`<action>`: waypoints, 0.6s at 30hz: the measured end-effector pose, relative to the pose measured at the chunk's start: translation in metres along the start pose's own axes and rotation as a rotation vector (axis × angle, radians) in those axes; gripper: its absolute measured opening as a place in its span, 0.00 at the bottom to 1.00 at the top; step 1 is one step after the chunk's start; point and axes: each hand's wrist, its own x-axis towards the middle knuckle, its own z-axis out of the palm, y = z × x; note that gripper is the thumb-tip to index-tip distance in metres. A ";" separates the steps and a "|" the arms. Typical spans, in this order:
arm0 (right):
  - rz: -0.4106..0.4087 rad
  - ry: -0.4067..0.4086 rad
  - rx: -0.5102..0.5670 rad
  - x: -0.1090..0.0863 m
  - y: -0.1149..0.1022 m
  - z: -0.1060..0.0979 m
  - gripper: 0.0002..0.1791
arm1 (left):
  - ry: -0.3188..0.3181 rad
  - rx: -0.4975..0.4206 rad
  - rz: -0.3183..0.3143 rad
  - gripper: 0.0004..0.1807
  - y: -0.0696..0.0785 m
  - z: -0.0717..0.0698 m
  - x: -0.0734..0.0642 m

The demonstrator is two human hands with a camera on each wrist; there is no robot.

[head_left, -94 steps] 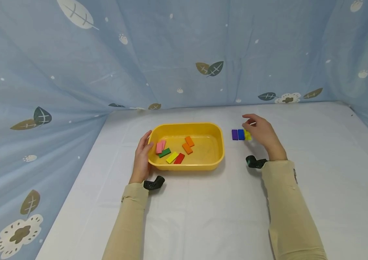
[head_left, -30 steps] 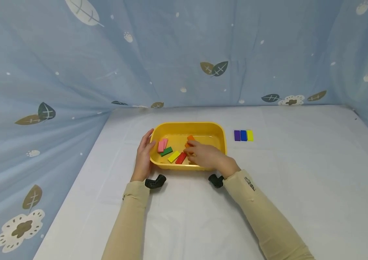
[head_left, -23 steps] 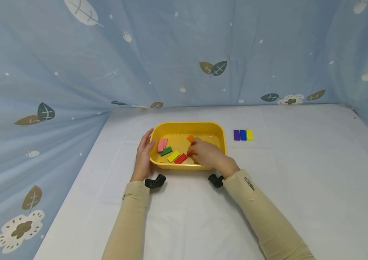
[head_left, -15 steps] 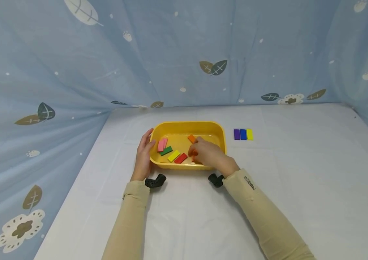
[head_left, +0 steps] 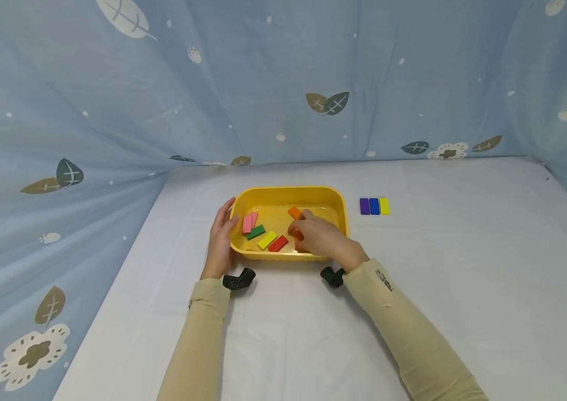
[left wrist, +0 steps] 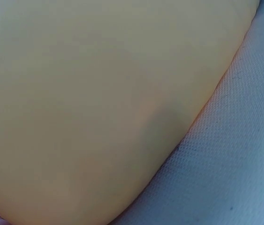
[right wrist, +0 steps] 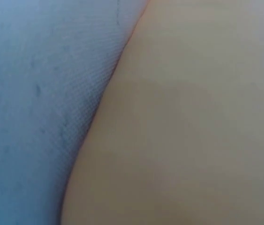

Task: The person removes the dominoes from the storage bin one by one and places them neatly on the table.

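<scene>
Since the earliest head view, the right hand has moved from the row of blocks on the right into the yellow tray — there it pinches a partly hidden orange block, just right of the red block, while the left hand grips the tray's left wall. The left wrist view shows a blurred tan surface left of pale cloth; the right wrist view — a similar blurred surface, right of the cloth.

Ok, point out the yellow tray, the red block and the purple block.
Yellow tray point(head_left: 278, 257), head view: on its near outer wall.
Red block point(head_left: 278, 243), head view: on its upper face.
Purple block point(head_left: 365, 206), head view: on its upper face.
</scene>
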 end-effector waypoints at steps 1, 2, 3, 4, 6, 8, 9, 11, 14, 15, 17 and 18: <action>-0.005 -0.002 0.003 0.000 0.000 0.000 0.16 | 0.000 -0.001 0.001 0.25 0.001 0.000 0.000; -0.007 -0.006 0.010 0.000 0.000 -0.001 0.16 | -0.001 0.000 0.003 0.25 0.001 0.000 0.000; -0.010 -0.009 0.015 0.000 0.000 -0.002 0.16 | -0.001 0.000 0.005 0.25 0.001 0.000 0.001; -0.011 -0.011 0.019 0.000 0.000 -0.003 0.16 | -0.003 0.001 0.008 0.25 0.002 0.000 0.001; -0.007 -0.013 0.026 0.000 0.000 -0.003 0.17 | -0.004 0.002 0.010 0.25 0.002 0.000 0.001; 0.003 -0.016 0.030 0.000 0.000 -0.004 0.17 | -0.003 0.005 0.008 0.25 0.002 0.000 0.001; 0.007 -0.016 0.030 0.000 0.000 -0.004 0.18 | -0.002 0.006 0.006 0.25 0.003 0.000 0.001; 0.015 -0.016 0.031 0.000 0.000 -0.004 0.19 | 0.001 0.009 0.003 0.25 0.003 0.000 0.001; 0.024 -0.015 0.037 0.000 -0.001 -0.003 0.18 | 0.004 0.009 -0.001 0.25 0.003 0.000 0.000; 0.027 -0.015 0.043 -0.001 -0.001 -0.003 0.17 | 0.004 0.009 -0.001 0.25 0.003 0.000 0.000; 0.034 -0.012 0.060 -0.001 -0.002 -0.002 0.15 | 0.006 0.010 -0.006 0.25 0.003 0.000 -0.001; 0.036 -0.009 0.071 -0.001 -0.002 -0.002 0.14 | 0.007 0.010 -0.007 0.25 0.002 -0.001 -0.001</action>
